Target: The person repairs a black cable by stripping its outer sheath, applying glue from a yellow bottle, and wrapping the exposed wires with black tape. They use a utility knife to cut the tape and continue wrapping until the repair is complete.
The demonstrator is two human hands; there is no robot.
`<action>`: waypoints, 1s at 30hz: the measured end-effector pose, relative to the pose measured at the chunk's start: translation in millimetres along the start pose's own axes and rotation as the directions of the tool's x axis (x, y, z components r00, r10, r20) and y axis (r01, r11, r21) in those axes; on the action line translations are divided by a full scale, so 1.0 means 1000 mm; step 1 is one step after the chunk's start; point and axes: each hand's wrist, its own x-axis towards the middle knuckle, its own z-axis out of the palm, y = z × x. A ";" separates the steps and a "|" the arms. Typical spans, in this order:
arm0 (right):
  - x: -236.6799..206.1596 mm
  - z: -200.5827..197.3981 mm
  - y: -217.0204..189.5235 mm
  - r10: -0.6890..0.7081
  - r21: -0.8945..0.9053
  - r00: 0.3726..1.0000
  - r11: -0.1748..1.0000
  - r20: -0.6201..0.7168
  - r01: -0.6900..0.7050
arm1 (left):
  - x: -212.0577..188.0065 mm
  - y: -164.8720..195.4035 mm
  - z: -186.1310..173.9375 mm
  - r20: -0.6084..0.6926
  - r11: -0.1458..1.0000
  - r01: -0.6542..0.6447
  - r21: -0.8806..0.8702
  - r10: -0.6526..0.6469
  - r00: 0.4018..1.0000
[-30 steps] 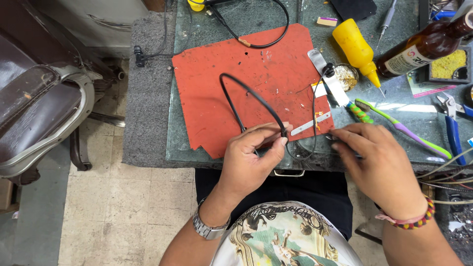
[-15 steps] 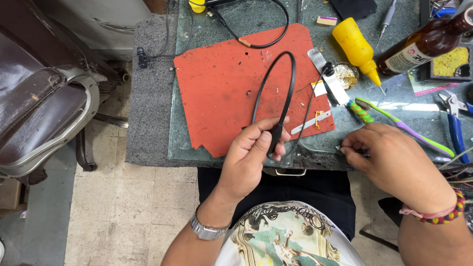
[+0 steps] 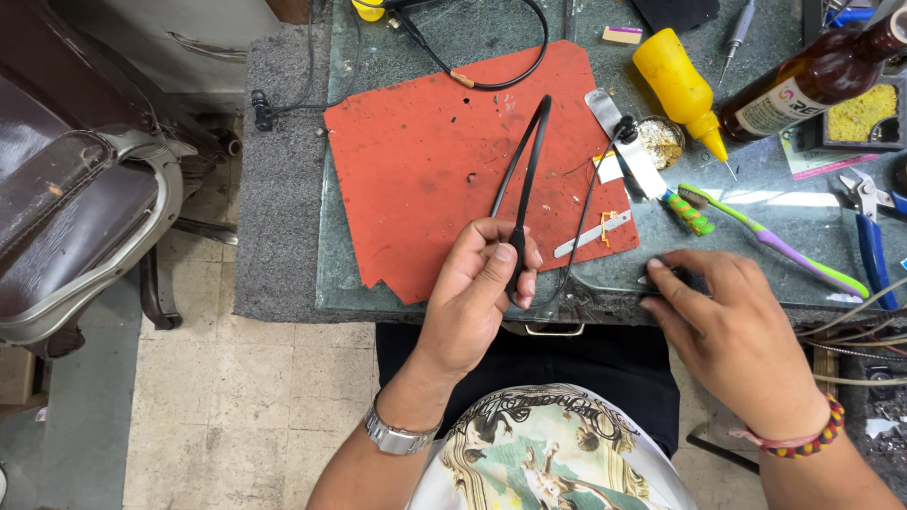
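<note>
Repair work on the black neckband (image 3: 525,170) seems mid-inspection: our left hand (image 3: 482,293), centre frame, pinches its folded ends, the loop lying up across the red mat (image 3: 425,161). Our right hand (image 3: 732,331), lower right, presses flat on a small dark part (image 3: 661,276) at the glass table (image 3: 359,274) edge. Next, we judge, calls for a steady grip while 1 thin wire (image 3: 581,222) gets handled.

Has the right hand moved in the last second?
Yes. The right hand has slid away from the left hand, off toward the right along the front edge of the bench, past the corner of the red mat.
</note>
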 end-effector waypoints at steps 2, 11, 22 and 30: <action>-0.006 0.000 0.003 0.037 0.022 0.999 0.999 0.015 -0.037 | 0.001 -0.001 0.001 0.000 1.000 0.008 -0.008 -0.008 1.000; -0.033 0.019 0.015 0.463 0.577 0.881 0.696 0.095 -0.428 | 0.001 0.002 0.002 0.030 0.994 0.063 -0.090 -0.061 0.998; 0.005 0.035 -0.016 0.436 0.897 0.841 0.145 0.320 -0.417 | 0.002 0.000 0.001 0.058 0.994 0.094 -0.063 -0.090 0.994; 0.028 0.042 -0.057 0.384 0.758 0.919 0.624 -0.083 -0.192 | -0.004 -0.004 -0.002 0.047 0.995 0.062 0.076 -0.066 0.997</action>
